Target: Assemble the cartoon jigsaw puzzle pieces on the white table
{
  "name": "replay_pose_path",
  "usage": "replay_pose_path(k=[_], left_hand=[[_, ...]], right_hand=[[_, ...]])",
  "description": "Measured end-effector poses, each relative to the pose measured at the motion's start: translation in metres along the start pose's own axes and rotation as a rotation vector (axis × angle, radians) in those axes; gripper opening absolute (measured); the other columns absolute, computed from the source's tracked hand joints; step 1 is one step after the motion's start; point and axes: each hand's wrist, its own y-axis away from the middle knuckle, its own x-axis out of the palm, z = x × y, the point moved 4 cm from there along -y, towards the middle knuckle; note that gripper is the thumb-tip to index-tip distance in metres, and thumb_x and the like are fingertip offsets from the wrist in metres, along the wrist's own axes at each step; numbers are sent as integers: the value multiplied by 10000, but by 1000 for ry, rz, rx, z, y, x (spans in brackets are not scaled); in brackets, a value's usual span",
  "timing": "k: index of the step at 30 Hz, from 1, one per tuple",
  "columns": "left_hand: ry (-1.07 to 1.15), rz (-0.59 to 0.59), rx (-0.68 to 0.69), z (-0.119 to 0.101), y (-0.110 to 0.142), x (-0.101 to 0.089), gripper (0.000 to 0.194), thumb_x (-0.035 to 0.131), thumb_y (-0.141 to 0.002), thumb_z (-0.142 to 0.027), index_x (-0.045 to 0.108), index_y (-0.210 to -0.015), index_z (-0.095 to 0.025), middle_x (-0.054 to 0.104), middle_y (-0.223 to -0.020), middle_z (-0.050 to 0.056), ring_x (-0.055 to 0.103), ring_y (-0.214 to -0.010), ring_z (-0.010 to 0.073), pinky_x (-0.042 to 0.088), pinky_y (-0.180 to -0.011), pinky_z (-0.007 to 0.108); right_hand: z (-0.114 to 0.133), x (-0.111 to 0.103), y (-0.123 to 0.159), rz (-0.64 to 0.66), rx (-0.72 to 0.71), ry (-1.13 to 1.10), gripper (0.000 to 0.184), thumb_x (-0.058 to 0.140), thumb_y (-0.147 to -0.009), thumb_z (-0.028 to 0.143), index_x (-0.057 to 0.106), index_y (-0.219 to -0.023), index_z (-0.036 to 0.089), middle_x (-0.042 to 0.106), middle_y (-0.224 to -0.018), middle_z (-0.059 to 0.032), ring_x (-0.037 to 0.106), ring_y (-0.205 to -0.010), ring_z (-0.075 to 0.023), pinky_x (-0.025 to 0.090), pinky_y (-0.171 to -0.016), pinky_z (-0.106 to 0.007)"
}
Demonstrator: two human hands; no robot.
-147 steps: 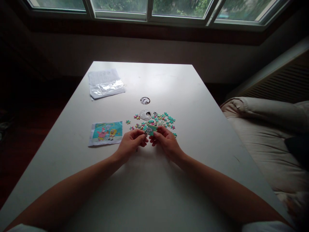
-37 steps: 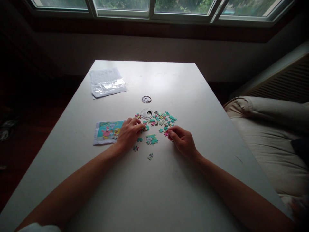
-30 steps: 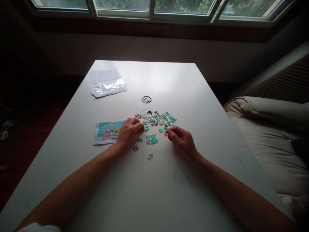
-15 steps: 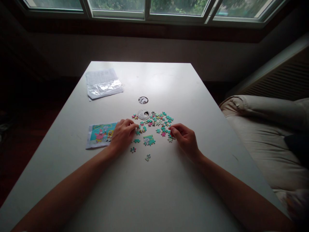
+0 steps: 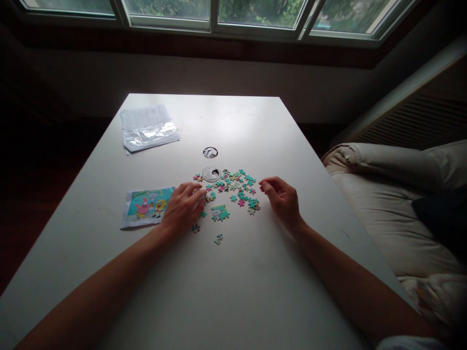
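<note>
Across the middle of a white tabletop (image 5: 226,291), loose jigsaw pieces (image 5: 241,196), mostly green, with some pink and yellow, are scattered. One joined jigsaw section (image 5: 220,213), with part of a cartoon face, is laid flat just on the near side of them; small pieces (image 5: 218,241) are set nearer still. The left hand (image 5: 182,206) is held with fingers loosely bent beside the pieces at left; whether anything is gripped cannot be told. The right hand (image 5: 283,197) is placed right of the scatter, thumb and fingertips drawn together; whether a piece is pinched cannot be told. At left, a cartoon-printed packet (image 5: 146,206) is partly covered by the left hand. At far left, printed paper (image 5: 144,115) is overlaid by clear plastic (image 5: 153,132). Beyond the pieces, a round cable grommet (image 5: 207,174) is seated.
</note>
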Motion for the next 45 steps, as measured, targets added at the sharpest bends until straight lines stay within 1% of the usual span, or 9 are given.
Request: replay_pose_path(k=[2,6,10,15,19,23,38,42,45], left_hand=[[3,18,37,-4,-1,3,286,524,-986,-283,631,-1249,-242,596,-1362,73,471,-1324,282,427,-1105,484],[-16,61,96,-9,-5,9,348,512,-998,-329,593,-1319,-221,537,-1464,75,398,-1416,292,366,-1175,500],[-42,107,145,-10,-8,14,439,488,-1009,-366,524,-1414,-200,461,-1545,85,318,-1476,313,284,-1222,538],[-37,153,161,-11,-8,16,559,417,-1032,-455,397,-1522,-186,399,-1595,84,259,-1506,318,229,-1239,549],[-23,169,169,-11,-6,15,559,402,-1035,-471,404,-1520,-193,404,-1593,79,268,-1502,318,228,-1237,544],[-19,135,143,-7,-6,16,514,445,-1026,-426,448,-1483,-193,468,-1545,80,326,-1467,314,260,-1226,537],[-20,70,122,-5,-8,14,409,524,-994,-390,540,-1361,-211,529,-1449,103,394,-1408,305,344,-1182,518],[-18,72,121,-5,-8,14,401,528,-992,-384,543,-1352,-210,533,-1442,102,395,-1408,301,346,-1182,509],[-11,77,123,-6,-8,14,388,511,-999,-392,549,-1343,-218,531,-1446,93,392,-1414,296,340,-1187,505]], right_hand=[[-6,-9,-13,-43,-12,51,207,595,-925,373,707,-928,200,711,-865,-30,651,-807,-183,507,-746,-315],[-10,-8,-29,28,-63,175,184,594,-914,348,713,-936,209,712,-936,-38,651,-814,-183,516,-716,-314],[6,18,-29,239,-196,293,145,586,-919,281,719,-930,223,678,-963,-46,636,-849,-186,508,-703,-304],[31,59,-32,367,-399,399,111,610,-939,262,715,-942,227,662,-967,-55,594,-955,-216,475,-875,-354],[34,87,-36,401,-408,585,145,646,-935,338,707,-1010,231,652,-1000,-68,554,-988,-235,457,-866,-353],[35,101,-34,413,-379,744,193,667,-919,383,692,-1034,230,627,-1016,-75,535,-1010,-243,445,-845,-344],[51,112,-34,457,-433,910,125,636,-925,322,670,-908,202,655,-982,-84,544,-968,-240,424,-793,-332],[50,105,-34,420,-451,884,146,617,-940,326,688,-923,200,668,-979,-82,551,-960,-235,413,-827,-342],[43,90,-41,362,-431,837,151,613,-944,331,693,-937,203,672,-989,-74,559,-961,-229,415,-853,-345]])
